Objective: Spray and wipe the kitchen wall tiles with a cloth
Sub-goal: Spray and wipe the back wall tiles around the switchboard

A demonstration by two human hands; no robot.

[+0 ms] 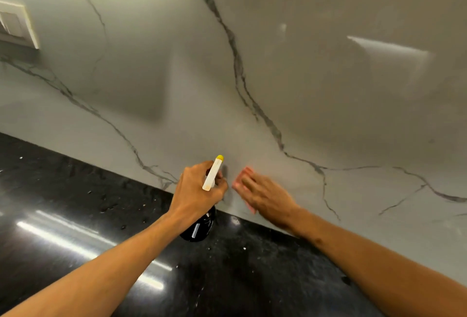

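The left hand [199, 188] grips the neck of the spray bottle [199, 228], fingers curled round it just below the head; the bottle's body is dark, glossy and rounded, its spray head a slim white bar tipped with a yellow nozzle [219, 157] that points at the wall; the bottle's base hangs above the countertop [75, 203], near the seam where the counter meets the wall; the right hand [262, 195] lies flat with straight fingers, pressing a pink cloth [243, 174] against the wall tiles [328, 102], just beside the nozzle and low down near the counter edge; only the cloth's soft edges show around the fingers and below the palm; the tiles are smooth, pale grey, marble-look, crossed by dark branching veins, and carry dull reflections; the countertop is black polished stone, speckled and streaked with bright glare; a white rectangular switch plate [15, 26] sits on the wall at far left.
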